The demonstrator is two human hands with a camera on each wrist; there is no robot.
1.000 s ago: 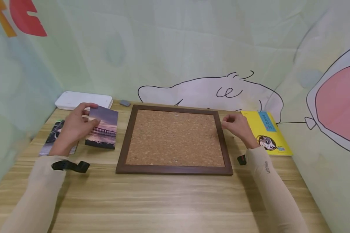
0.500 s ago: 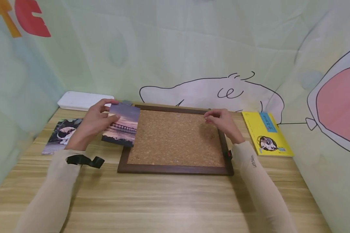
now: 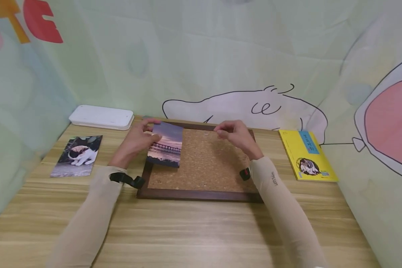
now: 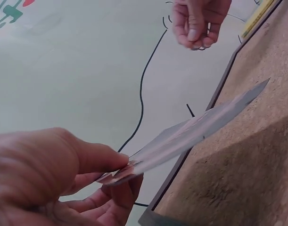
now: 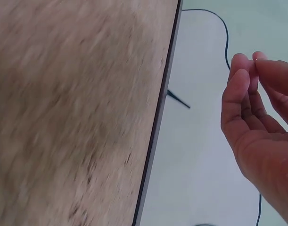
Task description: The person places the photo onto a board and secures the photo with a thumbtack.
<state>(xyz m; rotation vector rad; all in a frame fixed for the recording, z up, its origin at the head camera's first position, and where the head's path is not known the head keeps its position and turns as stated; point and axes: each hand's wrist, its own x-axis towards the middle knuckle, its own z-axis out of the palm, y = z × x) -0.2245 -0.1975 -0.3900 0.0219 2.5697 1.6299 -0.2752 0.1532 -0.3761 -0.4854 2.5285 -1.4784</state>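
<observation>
My left hand (image 3: 134, 140) pinches a photo print (image 3: 168, 147) of a bridge over water under a purple sky, thumb on its face. In the left wrist view the print (image 4: 191, 134) slants above the left part of a brown-framed corkboard (image 3: 201, 167). Over the board's upper right, my right hand (image 3: 238, 136) has thumb and forefinger together. They pinch something tiny, apparently a clear pushpin, mostly hidden by the fingertips. A small clear pin (image 3: 206, 134) shows near the board's top edge.
A cat photo (image 3: 77, 156) lies on the table (image 3: 194, 230) left of the board. Behind it sits a white case (image 3: 101, 117). To the right lies a yellow booklet (image 3: 306, 156). A printed curtain (image 3: 204, 48) closes off the back and both sides.
My left hand has carried the bridge photo rightward from beside the board to over its left part, uncovering the cat photo. My right hand has moved left, from the frame's right edge to over the cork.
</observation>
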